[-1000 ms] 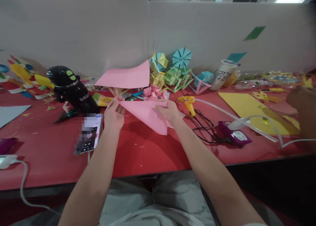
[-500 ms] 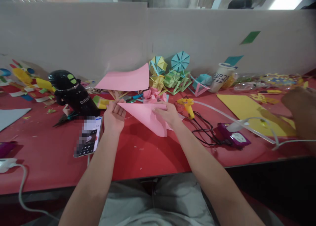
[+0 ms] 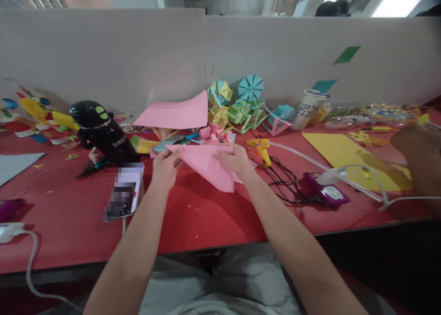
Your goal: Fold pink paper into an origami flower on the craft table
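Observation:
A sheet of pink paper (image 3: 208, 165), folded over with a pointed left corner and a curved lower edge, is held just above the red table (image 3: 206, 223). My left hand (image 3: 167, 165) pinches it near the left corner, thumb on top. At the upper right edge, my right hand (image 3: 234, 158) grips the same paper between thumb and fingers. Behind the paper lies a pile of pink folded pieces (image 3: 214, 133). Right of my right hand rests a yellow glue gun (image 3: 261, 150).
A smartphone (image 3: 127, 195) and a black bottle (image 3: 103, 133) stand left. Another pink sheet (image 3: 175, 113) and folded paper umbrellas (image 3: 251, 87) are at the back. Right are a purple power strip (image 3: 325, 190), a cup (image 3: 308, 109), yellow paper (image 3: 344, 159) and another person's hand (image 3: 418, 147).
My left hand has turned from palm-up, fingers loosely curled by the corner, to a thumb-on-top pinch on the paper. My right hand keeps its hold.

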A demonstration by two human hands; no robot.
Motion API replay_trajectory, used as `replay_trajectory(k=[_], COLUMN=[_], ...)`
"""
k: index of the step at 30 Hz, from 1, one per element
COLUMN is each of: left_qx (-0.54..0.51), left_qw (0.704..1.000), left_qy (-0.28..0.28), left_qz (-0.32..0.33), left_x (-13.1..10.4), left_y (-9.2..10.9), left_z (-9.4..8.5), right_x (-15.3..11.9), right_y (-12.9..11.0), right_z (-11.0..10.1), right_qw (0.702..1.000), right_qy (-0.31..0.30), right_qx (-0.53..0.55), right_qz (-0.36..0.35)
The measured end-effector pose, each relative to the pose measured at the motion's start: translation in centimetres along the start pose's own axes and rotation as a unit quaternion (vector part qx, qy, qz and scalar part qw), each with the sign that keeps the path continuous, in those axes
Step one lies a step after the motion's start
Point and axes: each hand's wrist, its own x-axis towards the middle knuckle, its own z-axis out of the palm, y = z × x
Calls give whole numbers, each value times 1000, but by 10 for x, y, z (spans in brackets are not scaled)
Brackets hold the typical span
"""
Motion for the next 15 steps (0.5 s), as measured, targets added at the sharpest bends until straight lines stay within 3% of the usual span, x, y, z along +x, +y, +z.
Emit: replay_trajectory(k=[6, 15], left_qx=[-30, -42], left_qw=[998, 996], left_qy=[44, 62], left_qz=[24, 41], left_x=[5, 6], left_y=[3, 1], left_z=[-3, -3], right_x=[0, 3], right_y=[1, 5], right_z=[0, -1], right_qw=[1000, 1000], right_qy=[-4, -2], right_qx=[7, -16], right_qz=[2, -12])
